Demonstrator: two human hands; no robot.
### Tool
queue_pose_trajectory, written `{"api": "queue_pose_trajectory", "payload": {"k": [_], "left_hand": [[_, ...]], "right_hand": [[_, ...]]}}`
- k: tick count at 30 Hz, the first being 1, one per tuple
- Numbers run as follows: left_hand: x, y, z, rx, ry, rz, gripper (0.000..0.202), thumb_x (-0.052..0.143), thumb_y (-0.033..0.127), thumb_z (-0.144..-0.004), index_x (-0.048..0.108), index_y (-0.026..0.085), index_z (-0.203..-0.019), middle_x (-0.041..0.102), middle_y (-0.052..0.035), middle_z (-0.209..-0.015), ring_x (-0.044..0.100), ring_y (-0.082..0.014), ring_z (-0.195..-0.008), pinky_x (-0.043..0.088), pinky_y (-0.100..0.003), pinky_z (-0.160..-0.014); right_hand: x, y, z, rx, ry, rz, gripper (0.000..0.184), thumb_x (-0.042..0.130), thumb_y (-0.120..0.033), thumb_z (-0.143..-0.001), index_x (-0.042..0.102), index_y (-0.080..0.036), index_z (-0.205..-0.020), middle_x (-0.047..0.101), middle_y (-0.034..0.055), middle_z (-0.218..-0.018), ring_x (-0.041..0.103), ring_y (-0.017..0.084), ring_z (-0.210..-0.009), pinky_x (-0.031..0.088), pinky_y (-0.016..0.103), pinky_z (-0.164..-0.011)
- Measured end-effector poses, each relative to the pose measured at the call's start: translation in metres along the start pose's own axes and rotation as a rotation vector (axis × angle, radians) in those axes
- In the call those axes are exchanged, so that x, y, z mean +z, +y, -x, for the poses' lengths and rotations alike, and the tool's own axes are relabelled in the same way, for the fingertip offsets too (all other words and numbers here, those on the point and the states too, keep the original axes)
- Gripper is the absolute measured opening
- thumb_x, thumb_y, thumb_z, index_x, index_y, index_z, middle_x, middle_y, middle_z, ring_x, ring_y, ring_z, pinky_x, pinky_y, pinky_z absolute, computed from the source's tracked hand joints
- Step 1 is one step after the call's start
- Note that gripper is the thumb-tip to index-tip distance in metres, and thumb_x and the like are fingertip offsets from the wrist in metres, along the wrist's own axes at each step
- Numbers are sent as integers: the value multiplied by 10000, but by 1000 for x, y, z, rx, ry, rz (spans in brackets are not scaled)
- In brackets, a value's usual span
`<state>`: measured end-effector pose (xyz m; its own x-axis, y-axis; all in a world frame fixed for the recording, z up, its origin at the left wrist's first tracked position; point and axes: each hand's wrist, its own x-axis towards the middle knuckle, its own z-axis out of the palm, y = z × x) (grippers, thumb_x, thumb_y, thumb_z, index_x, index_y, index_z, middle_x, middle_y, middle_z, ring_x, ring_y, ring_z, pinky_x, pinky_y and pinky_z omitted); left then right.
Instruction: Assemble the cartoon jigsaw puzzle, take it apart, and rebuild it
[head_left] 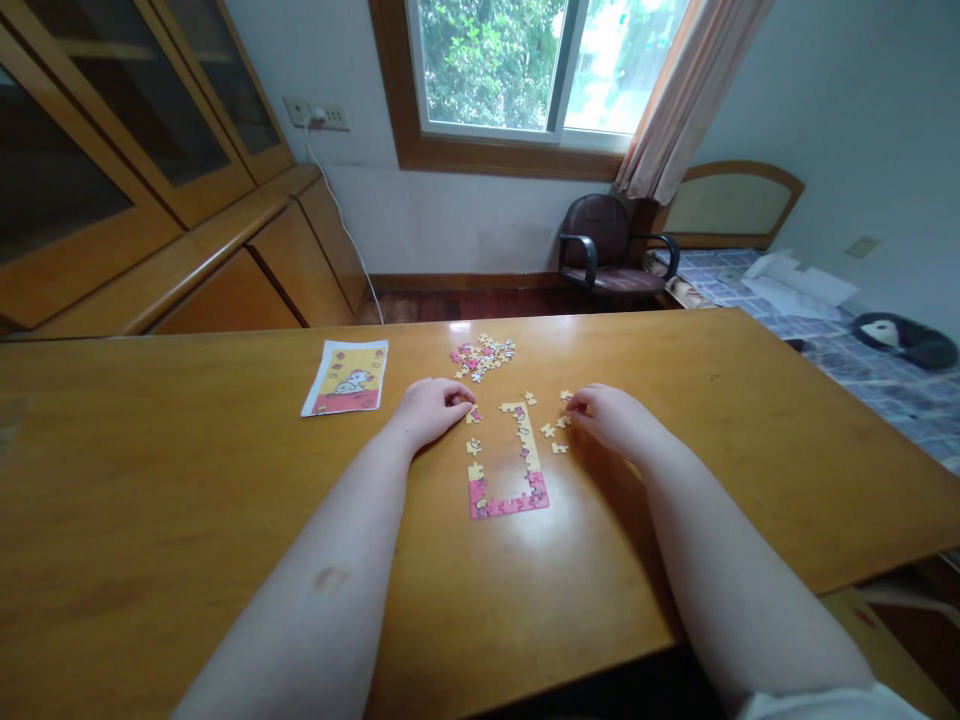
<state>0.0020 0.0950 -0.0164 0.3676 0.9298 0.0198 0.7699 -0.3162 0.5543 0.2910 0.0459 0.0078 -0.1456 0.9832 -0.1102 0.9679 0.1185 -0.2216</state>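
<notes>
Jigsaw border lies near the middle of the wooden table, directly in front of the person: a pink bottom row and a yellow right side joined up, with the left side only begun and the top open. Its position between the forearms puts it within easy reach of both hands. The left hand rests at the border's upper left, half closed, with its fingertips down at a small piece; whether they pinch it cannot be told. The right hand lies just beyond the right side, also curled, its fingers beside a few loose pieces; any grip is hidden. A heap of pink and yellow pieces sits farther off, just above the border, probably kept apart so that sorted edges stay uncluttered. To the left, a picture card lies flat, its cat and matching colours suggesting that it serves as a reference. Beyond the table stand a dark office chair beneath the window, and a wooden cabinet on the left. A blue patterned mattress lies to the right, with a plush toy on it.
</notes>
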Motion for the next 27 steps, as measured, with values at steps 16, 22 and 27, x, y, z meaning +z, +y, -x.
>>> {"api": "queue_pose_trajectory", "payload": {"k": [16, 22, 27], "left_hand": [[0, -1, 0, 7, -7, 5, 253, 551, 363, -749, 746, 245, -859, 698, -12, -785, 611, -187, -765, 464, -290, -746], [1, -2, 0, 16, -7, 11, 260, 547, 358, -746, 748, 243, -865, 697, -13, -792, 612, -186, -771, 456, -289, -735], [1, -2, 0, 10, -5, 8, 264, 545, 357, -748, 747, 240, -872, 702, -16, -798, 615, -190, -779, 462, -290, -740]], "right_hand": [[-4, 1, 5, 50, -64, -20, 105, 627, -183, -743, 715, -217, -787, 711, 47, -859, 628, 185, -786, 414, 244, -675], [-8, 2, 7, 101, -66, -8, 133, 612, -167, -721, 720, -216, -782, 710, 49, -841, 615, 178, -745, 392, 242, -623], [-8, 6, 6, 107, -42, 14, 143, 601, -167, -725, 722, -215, -784, 706, 48, -854, 611, 178, -758, 396, 243, -643]]}}
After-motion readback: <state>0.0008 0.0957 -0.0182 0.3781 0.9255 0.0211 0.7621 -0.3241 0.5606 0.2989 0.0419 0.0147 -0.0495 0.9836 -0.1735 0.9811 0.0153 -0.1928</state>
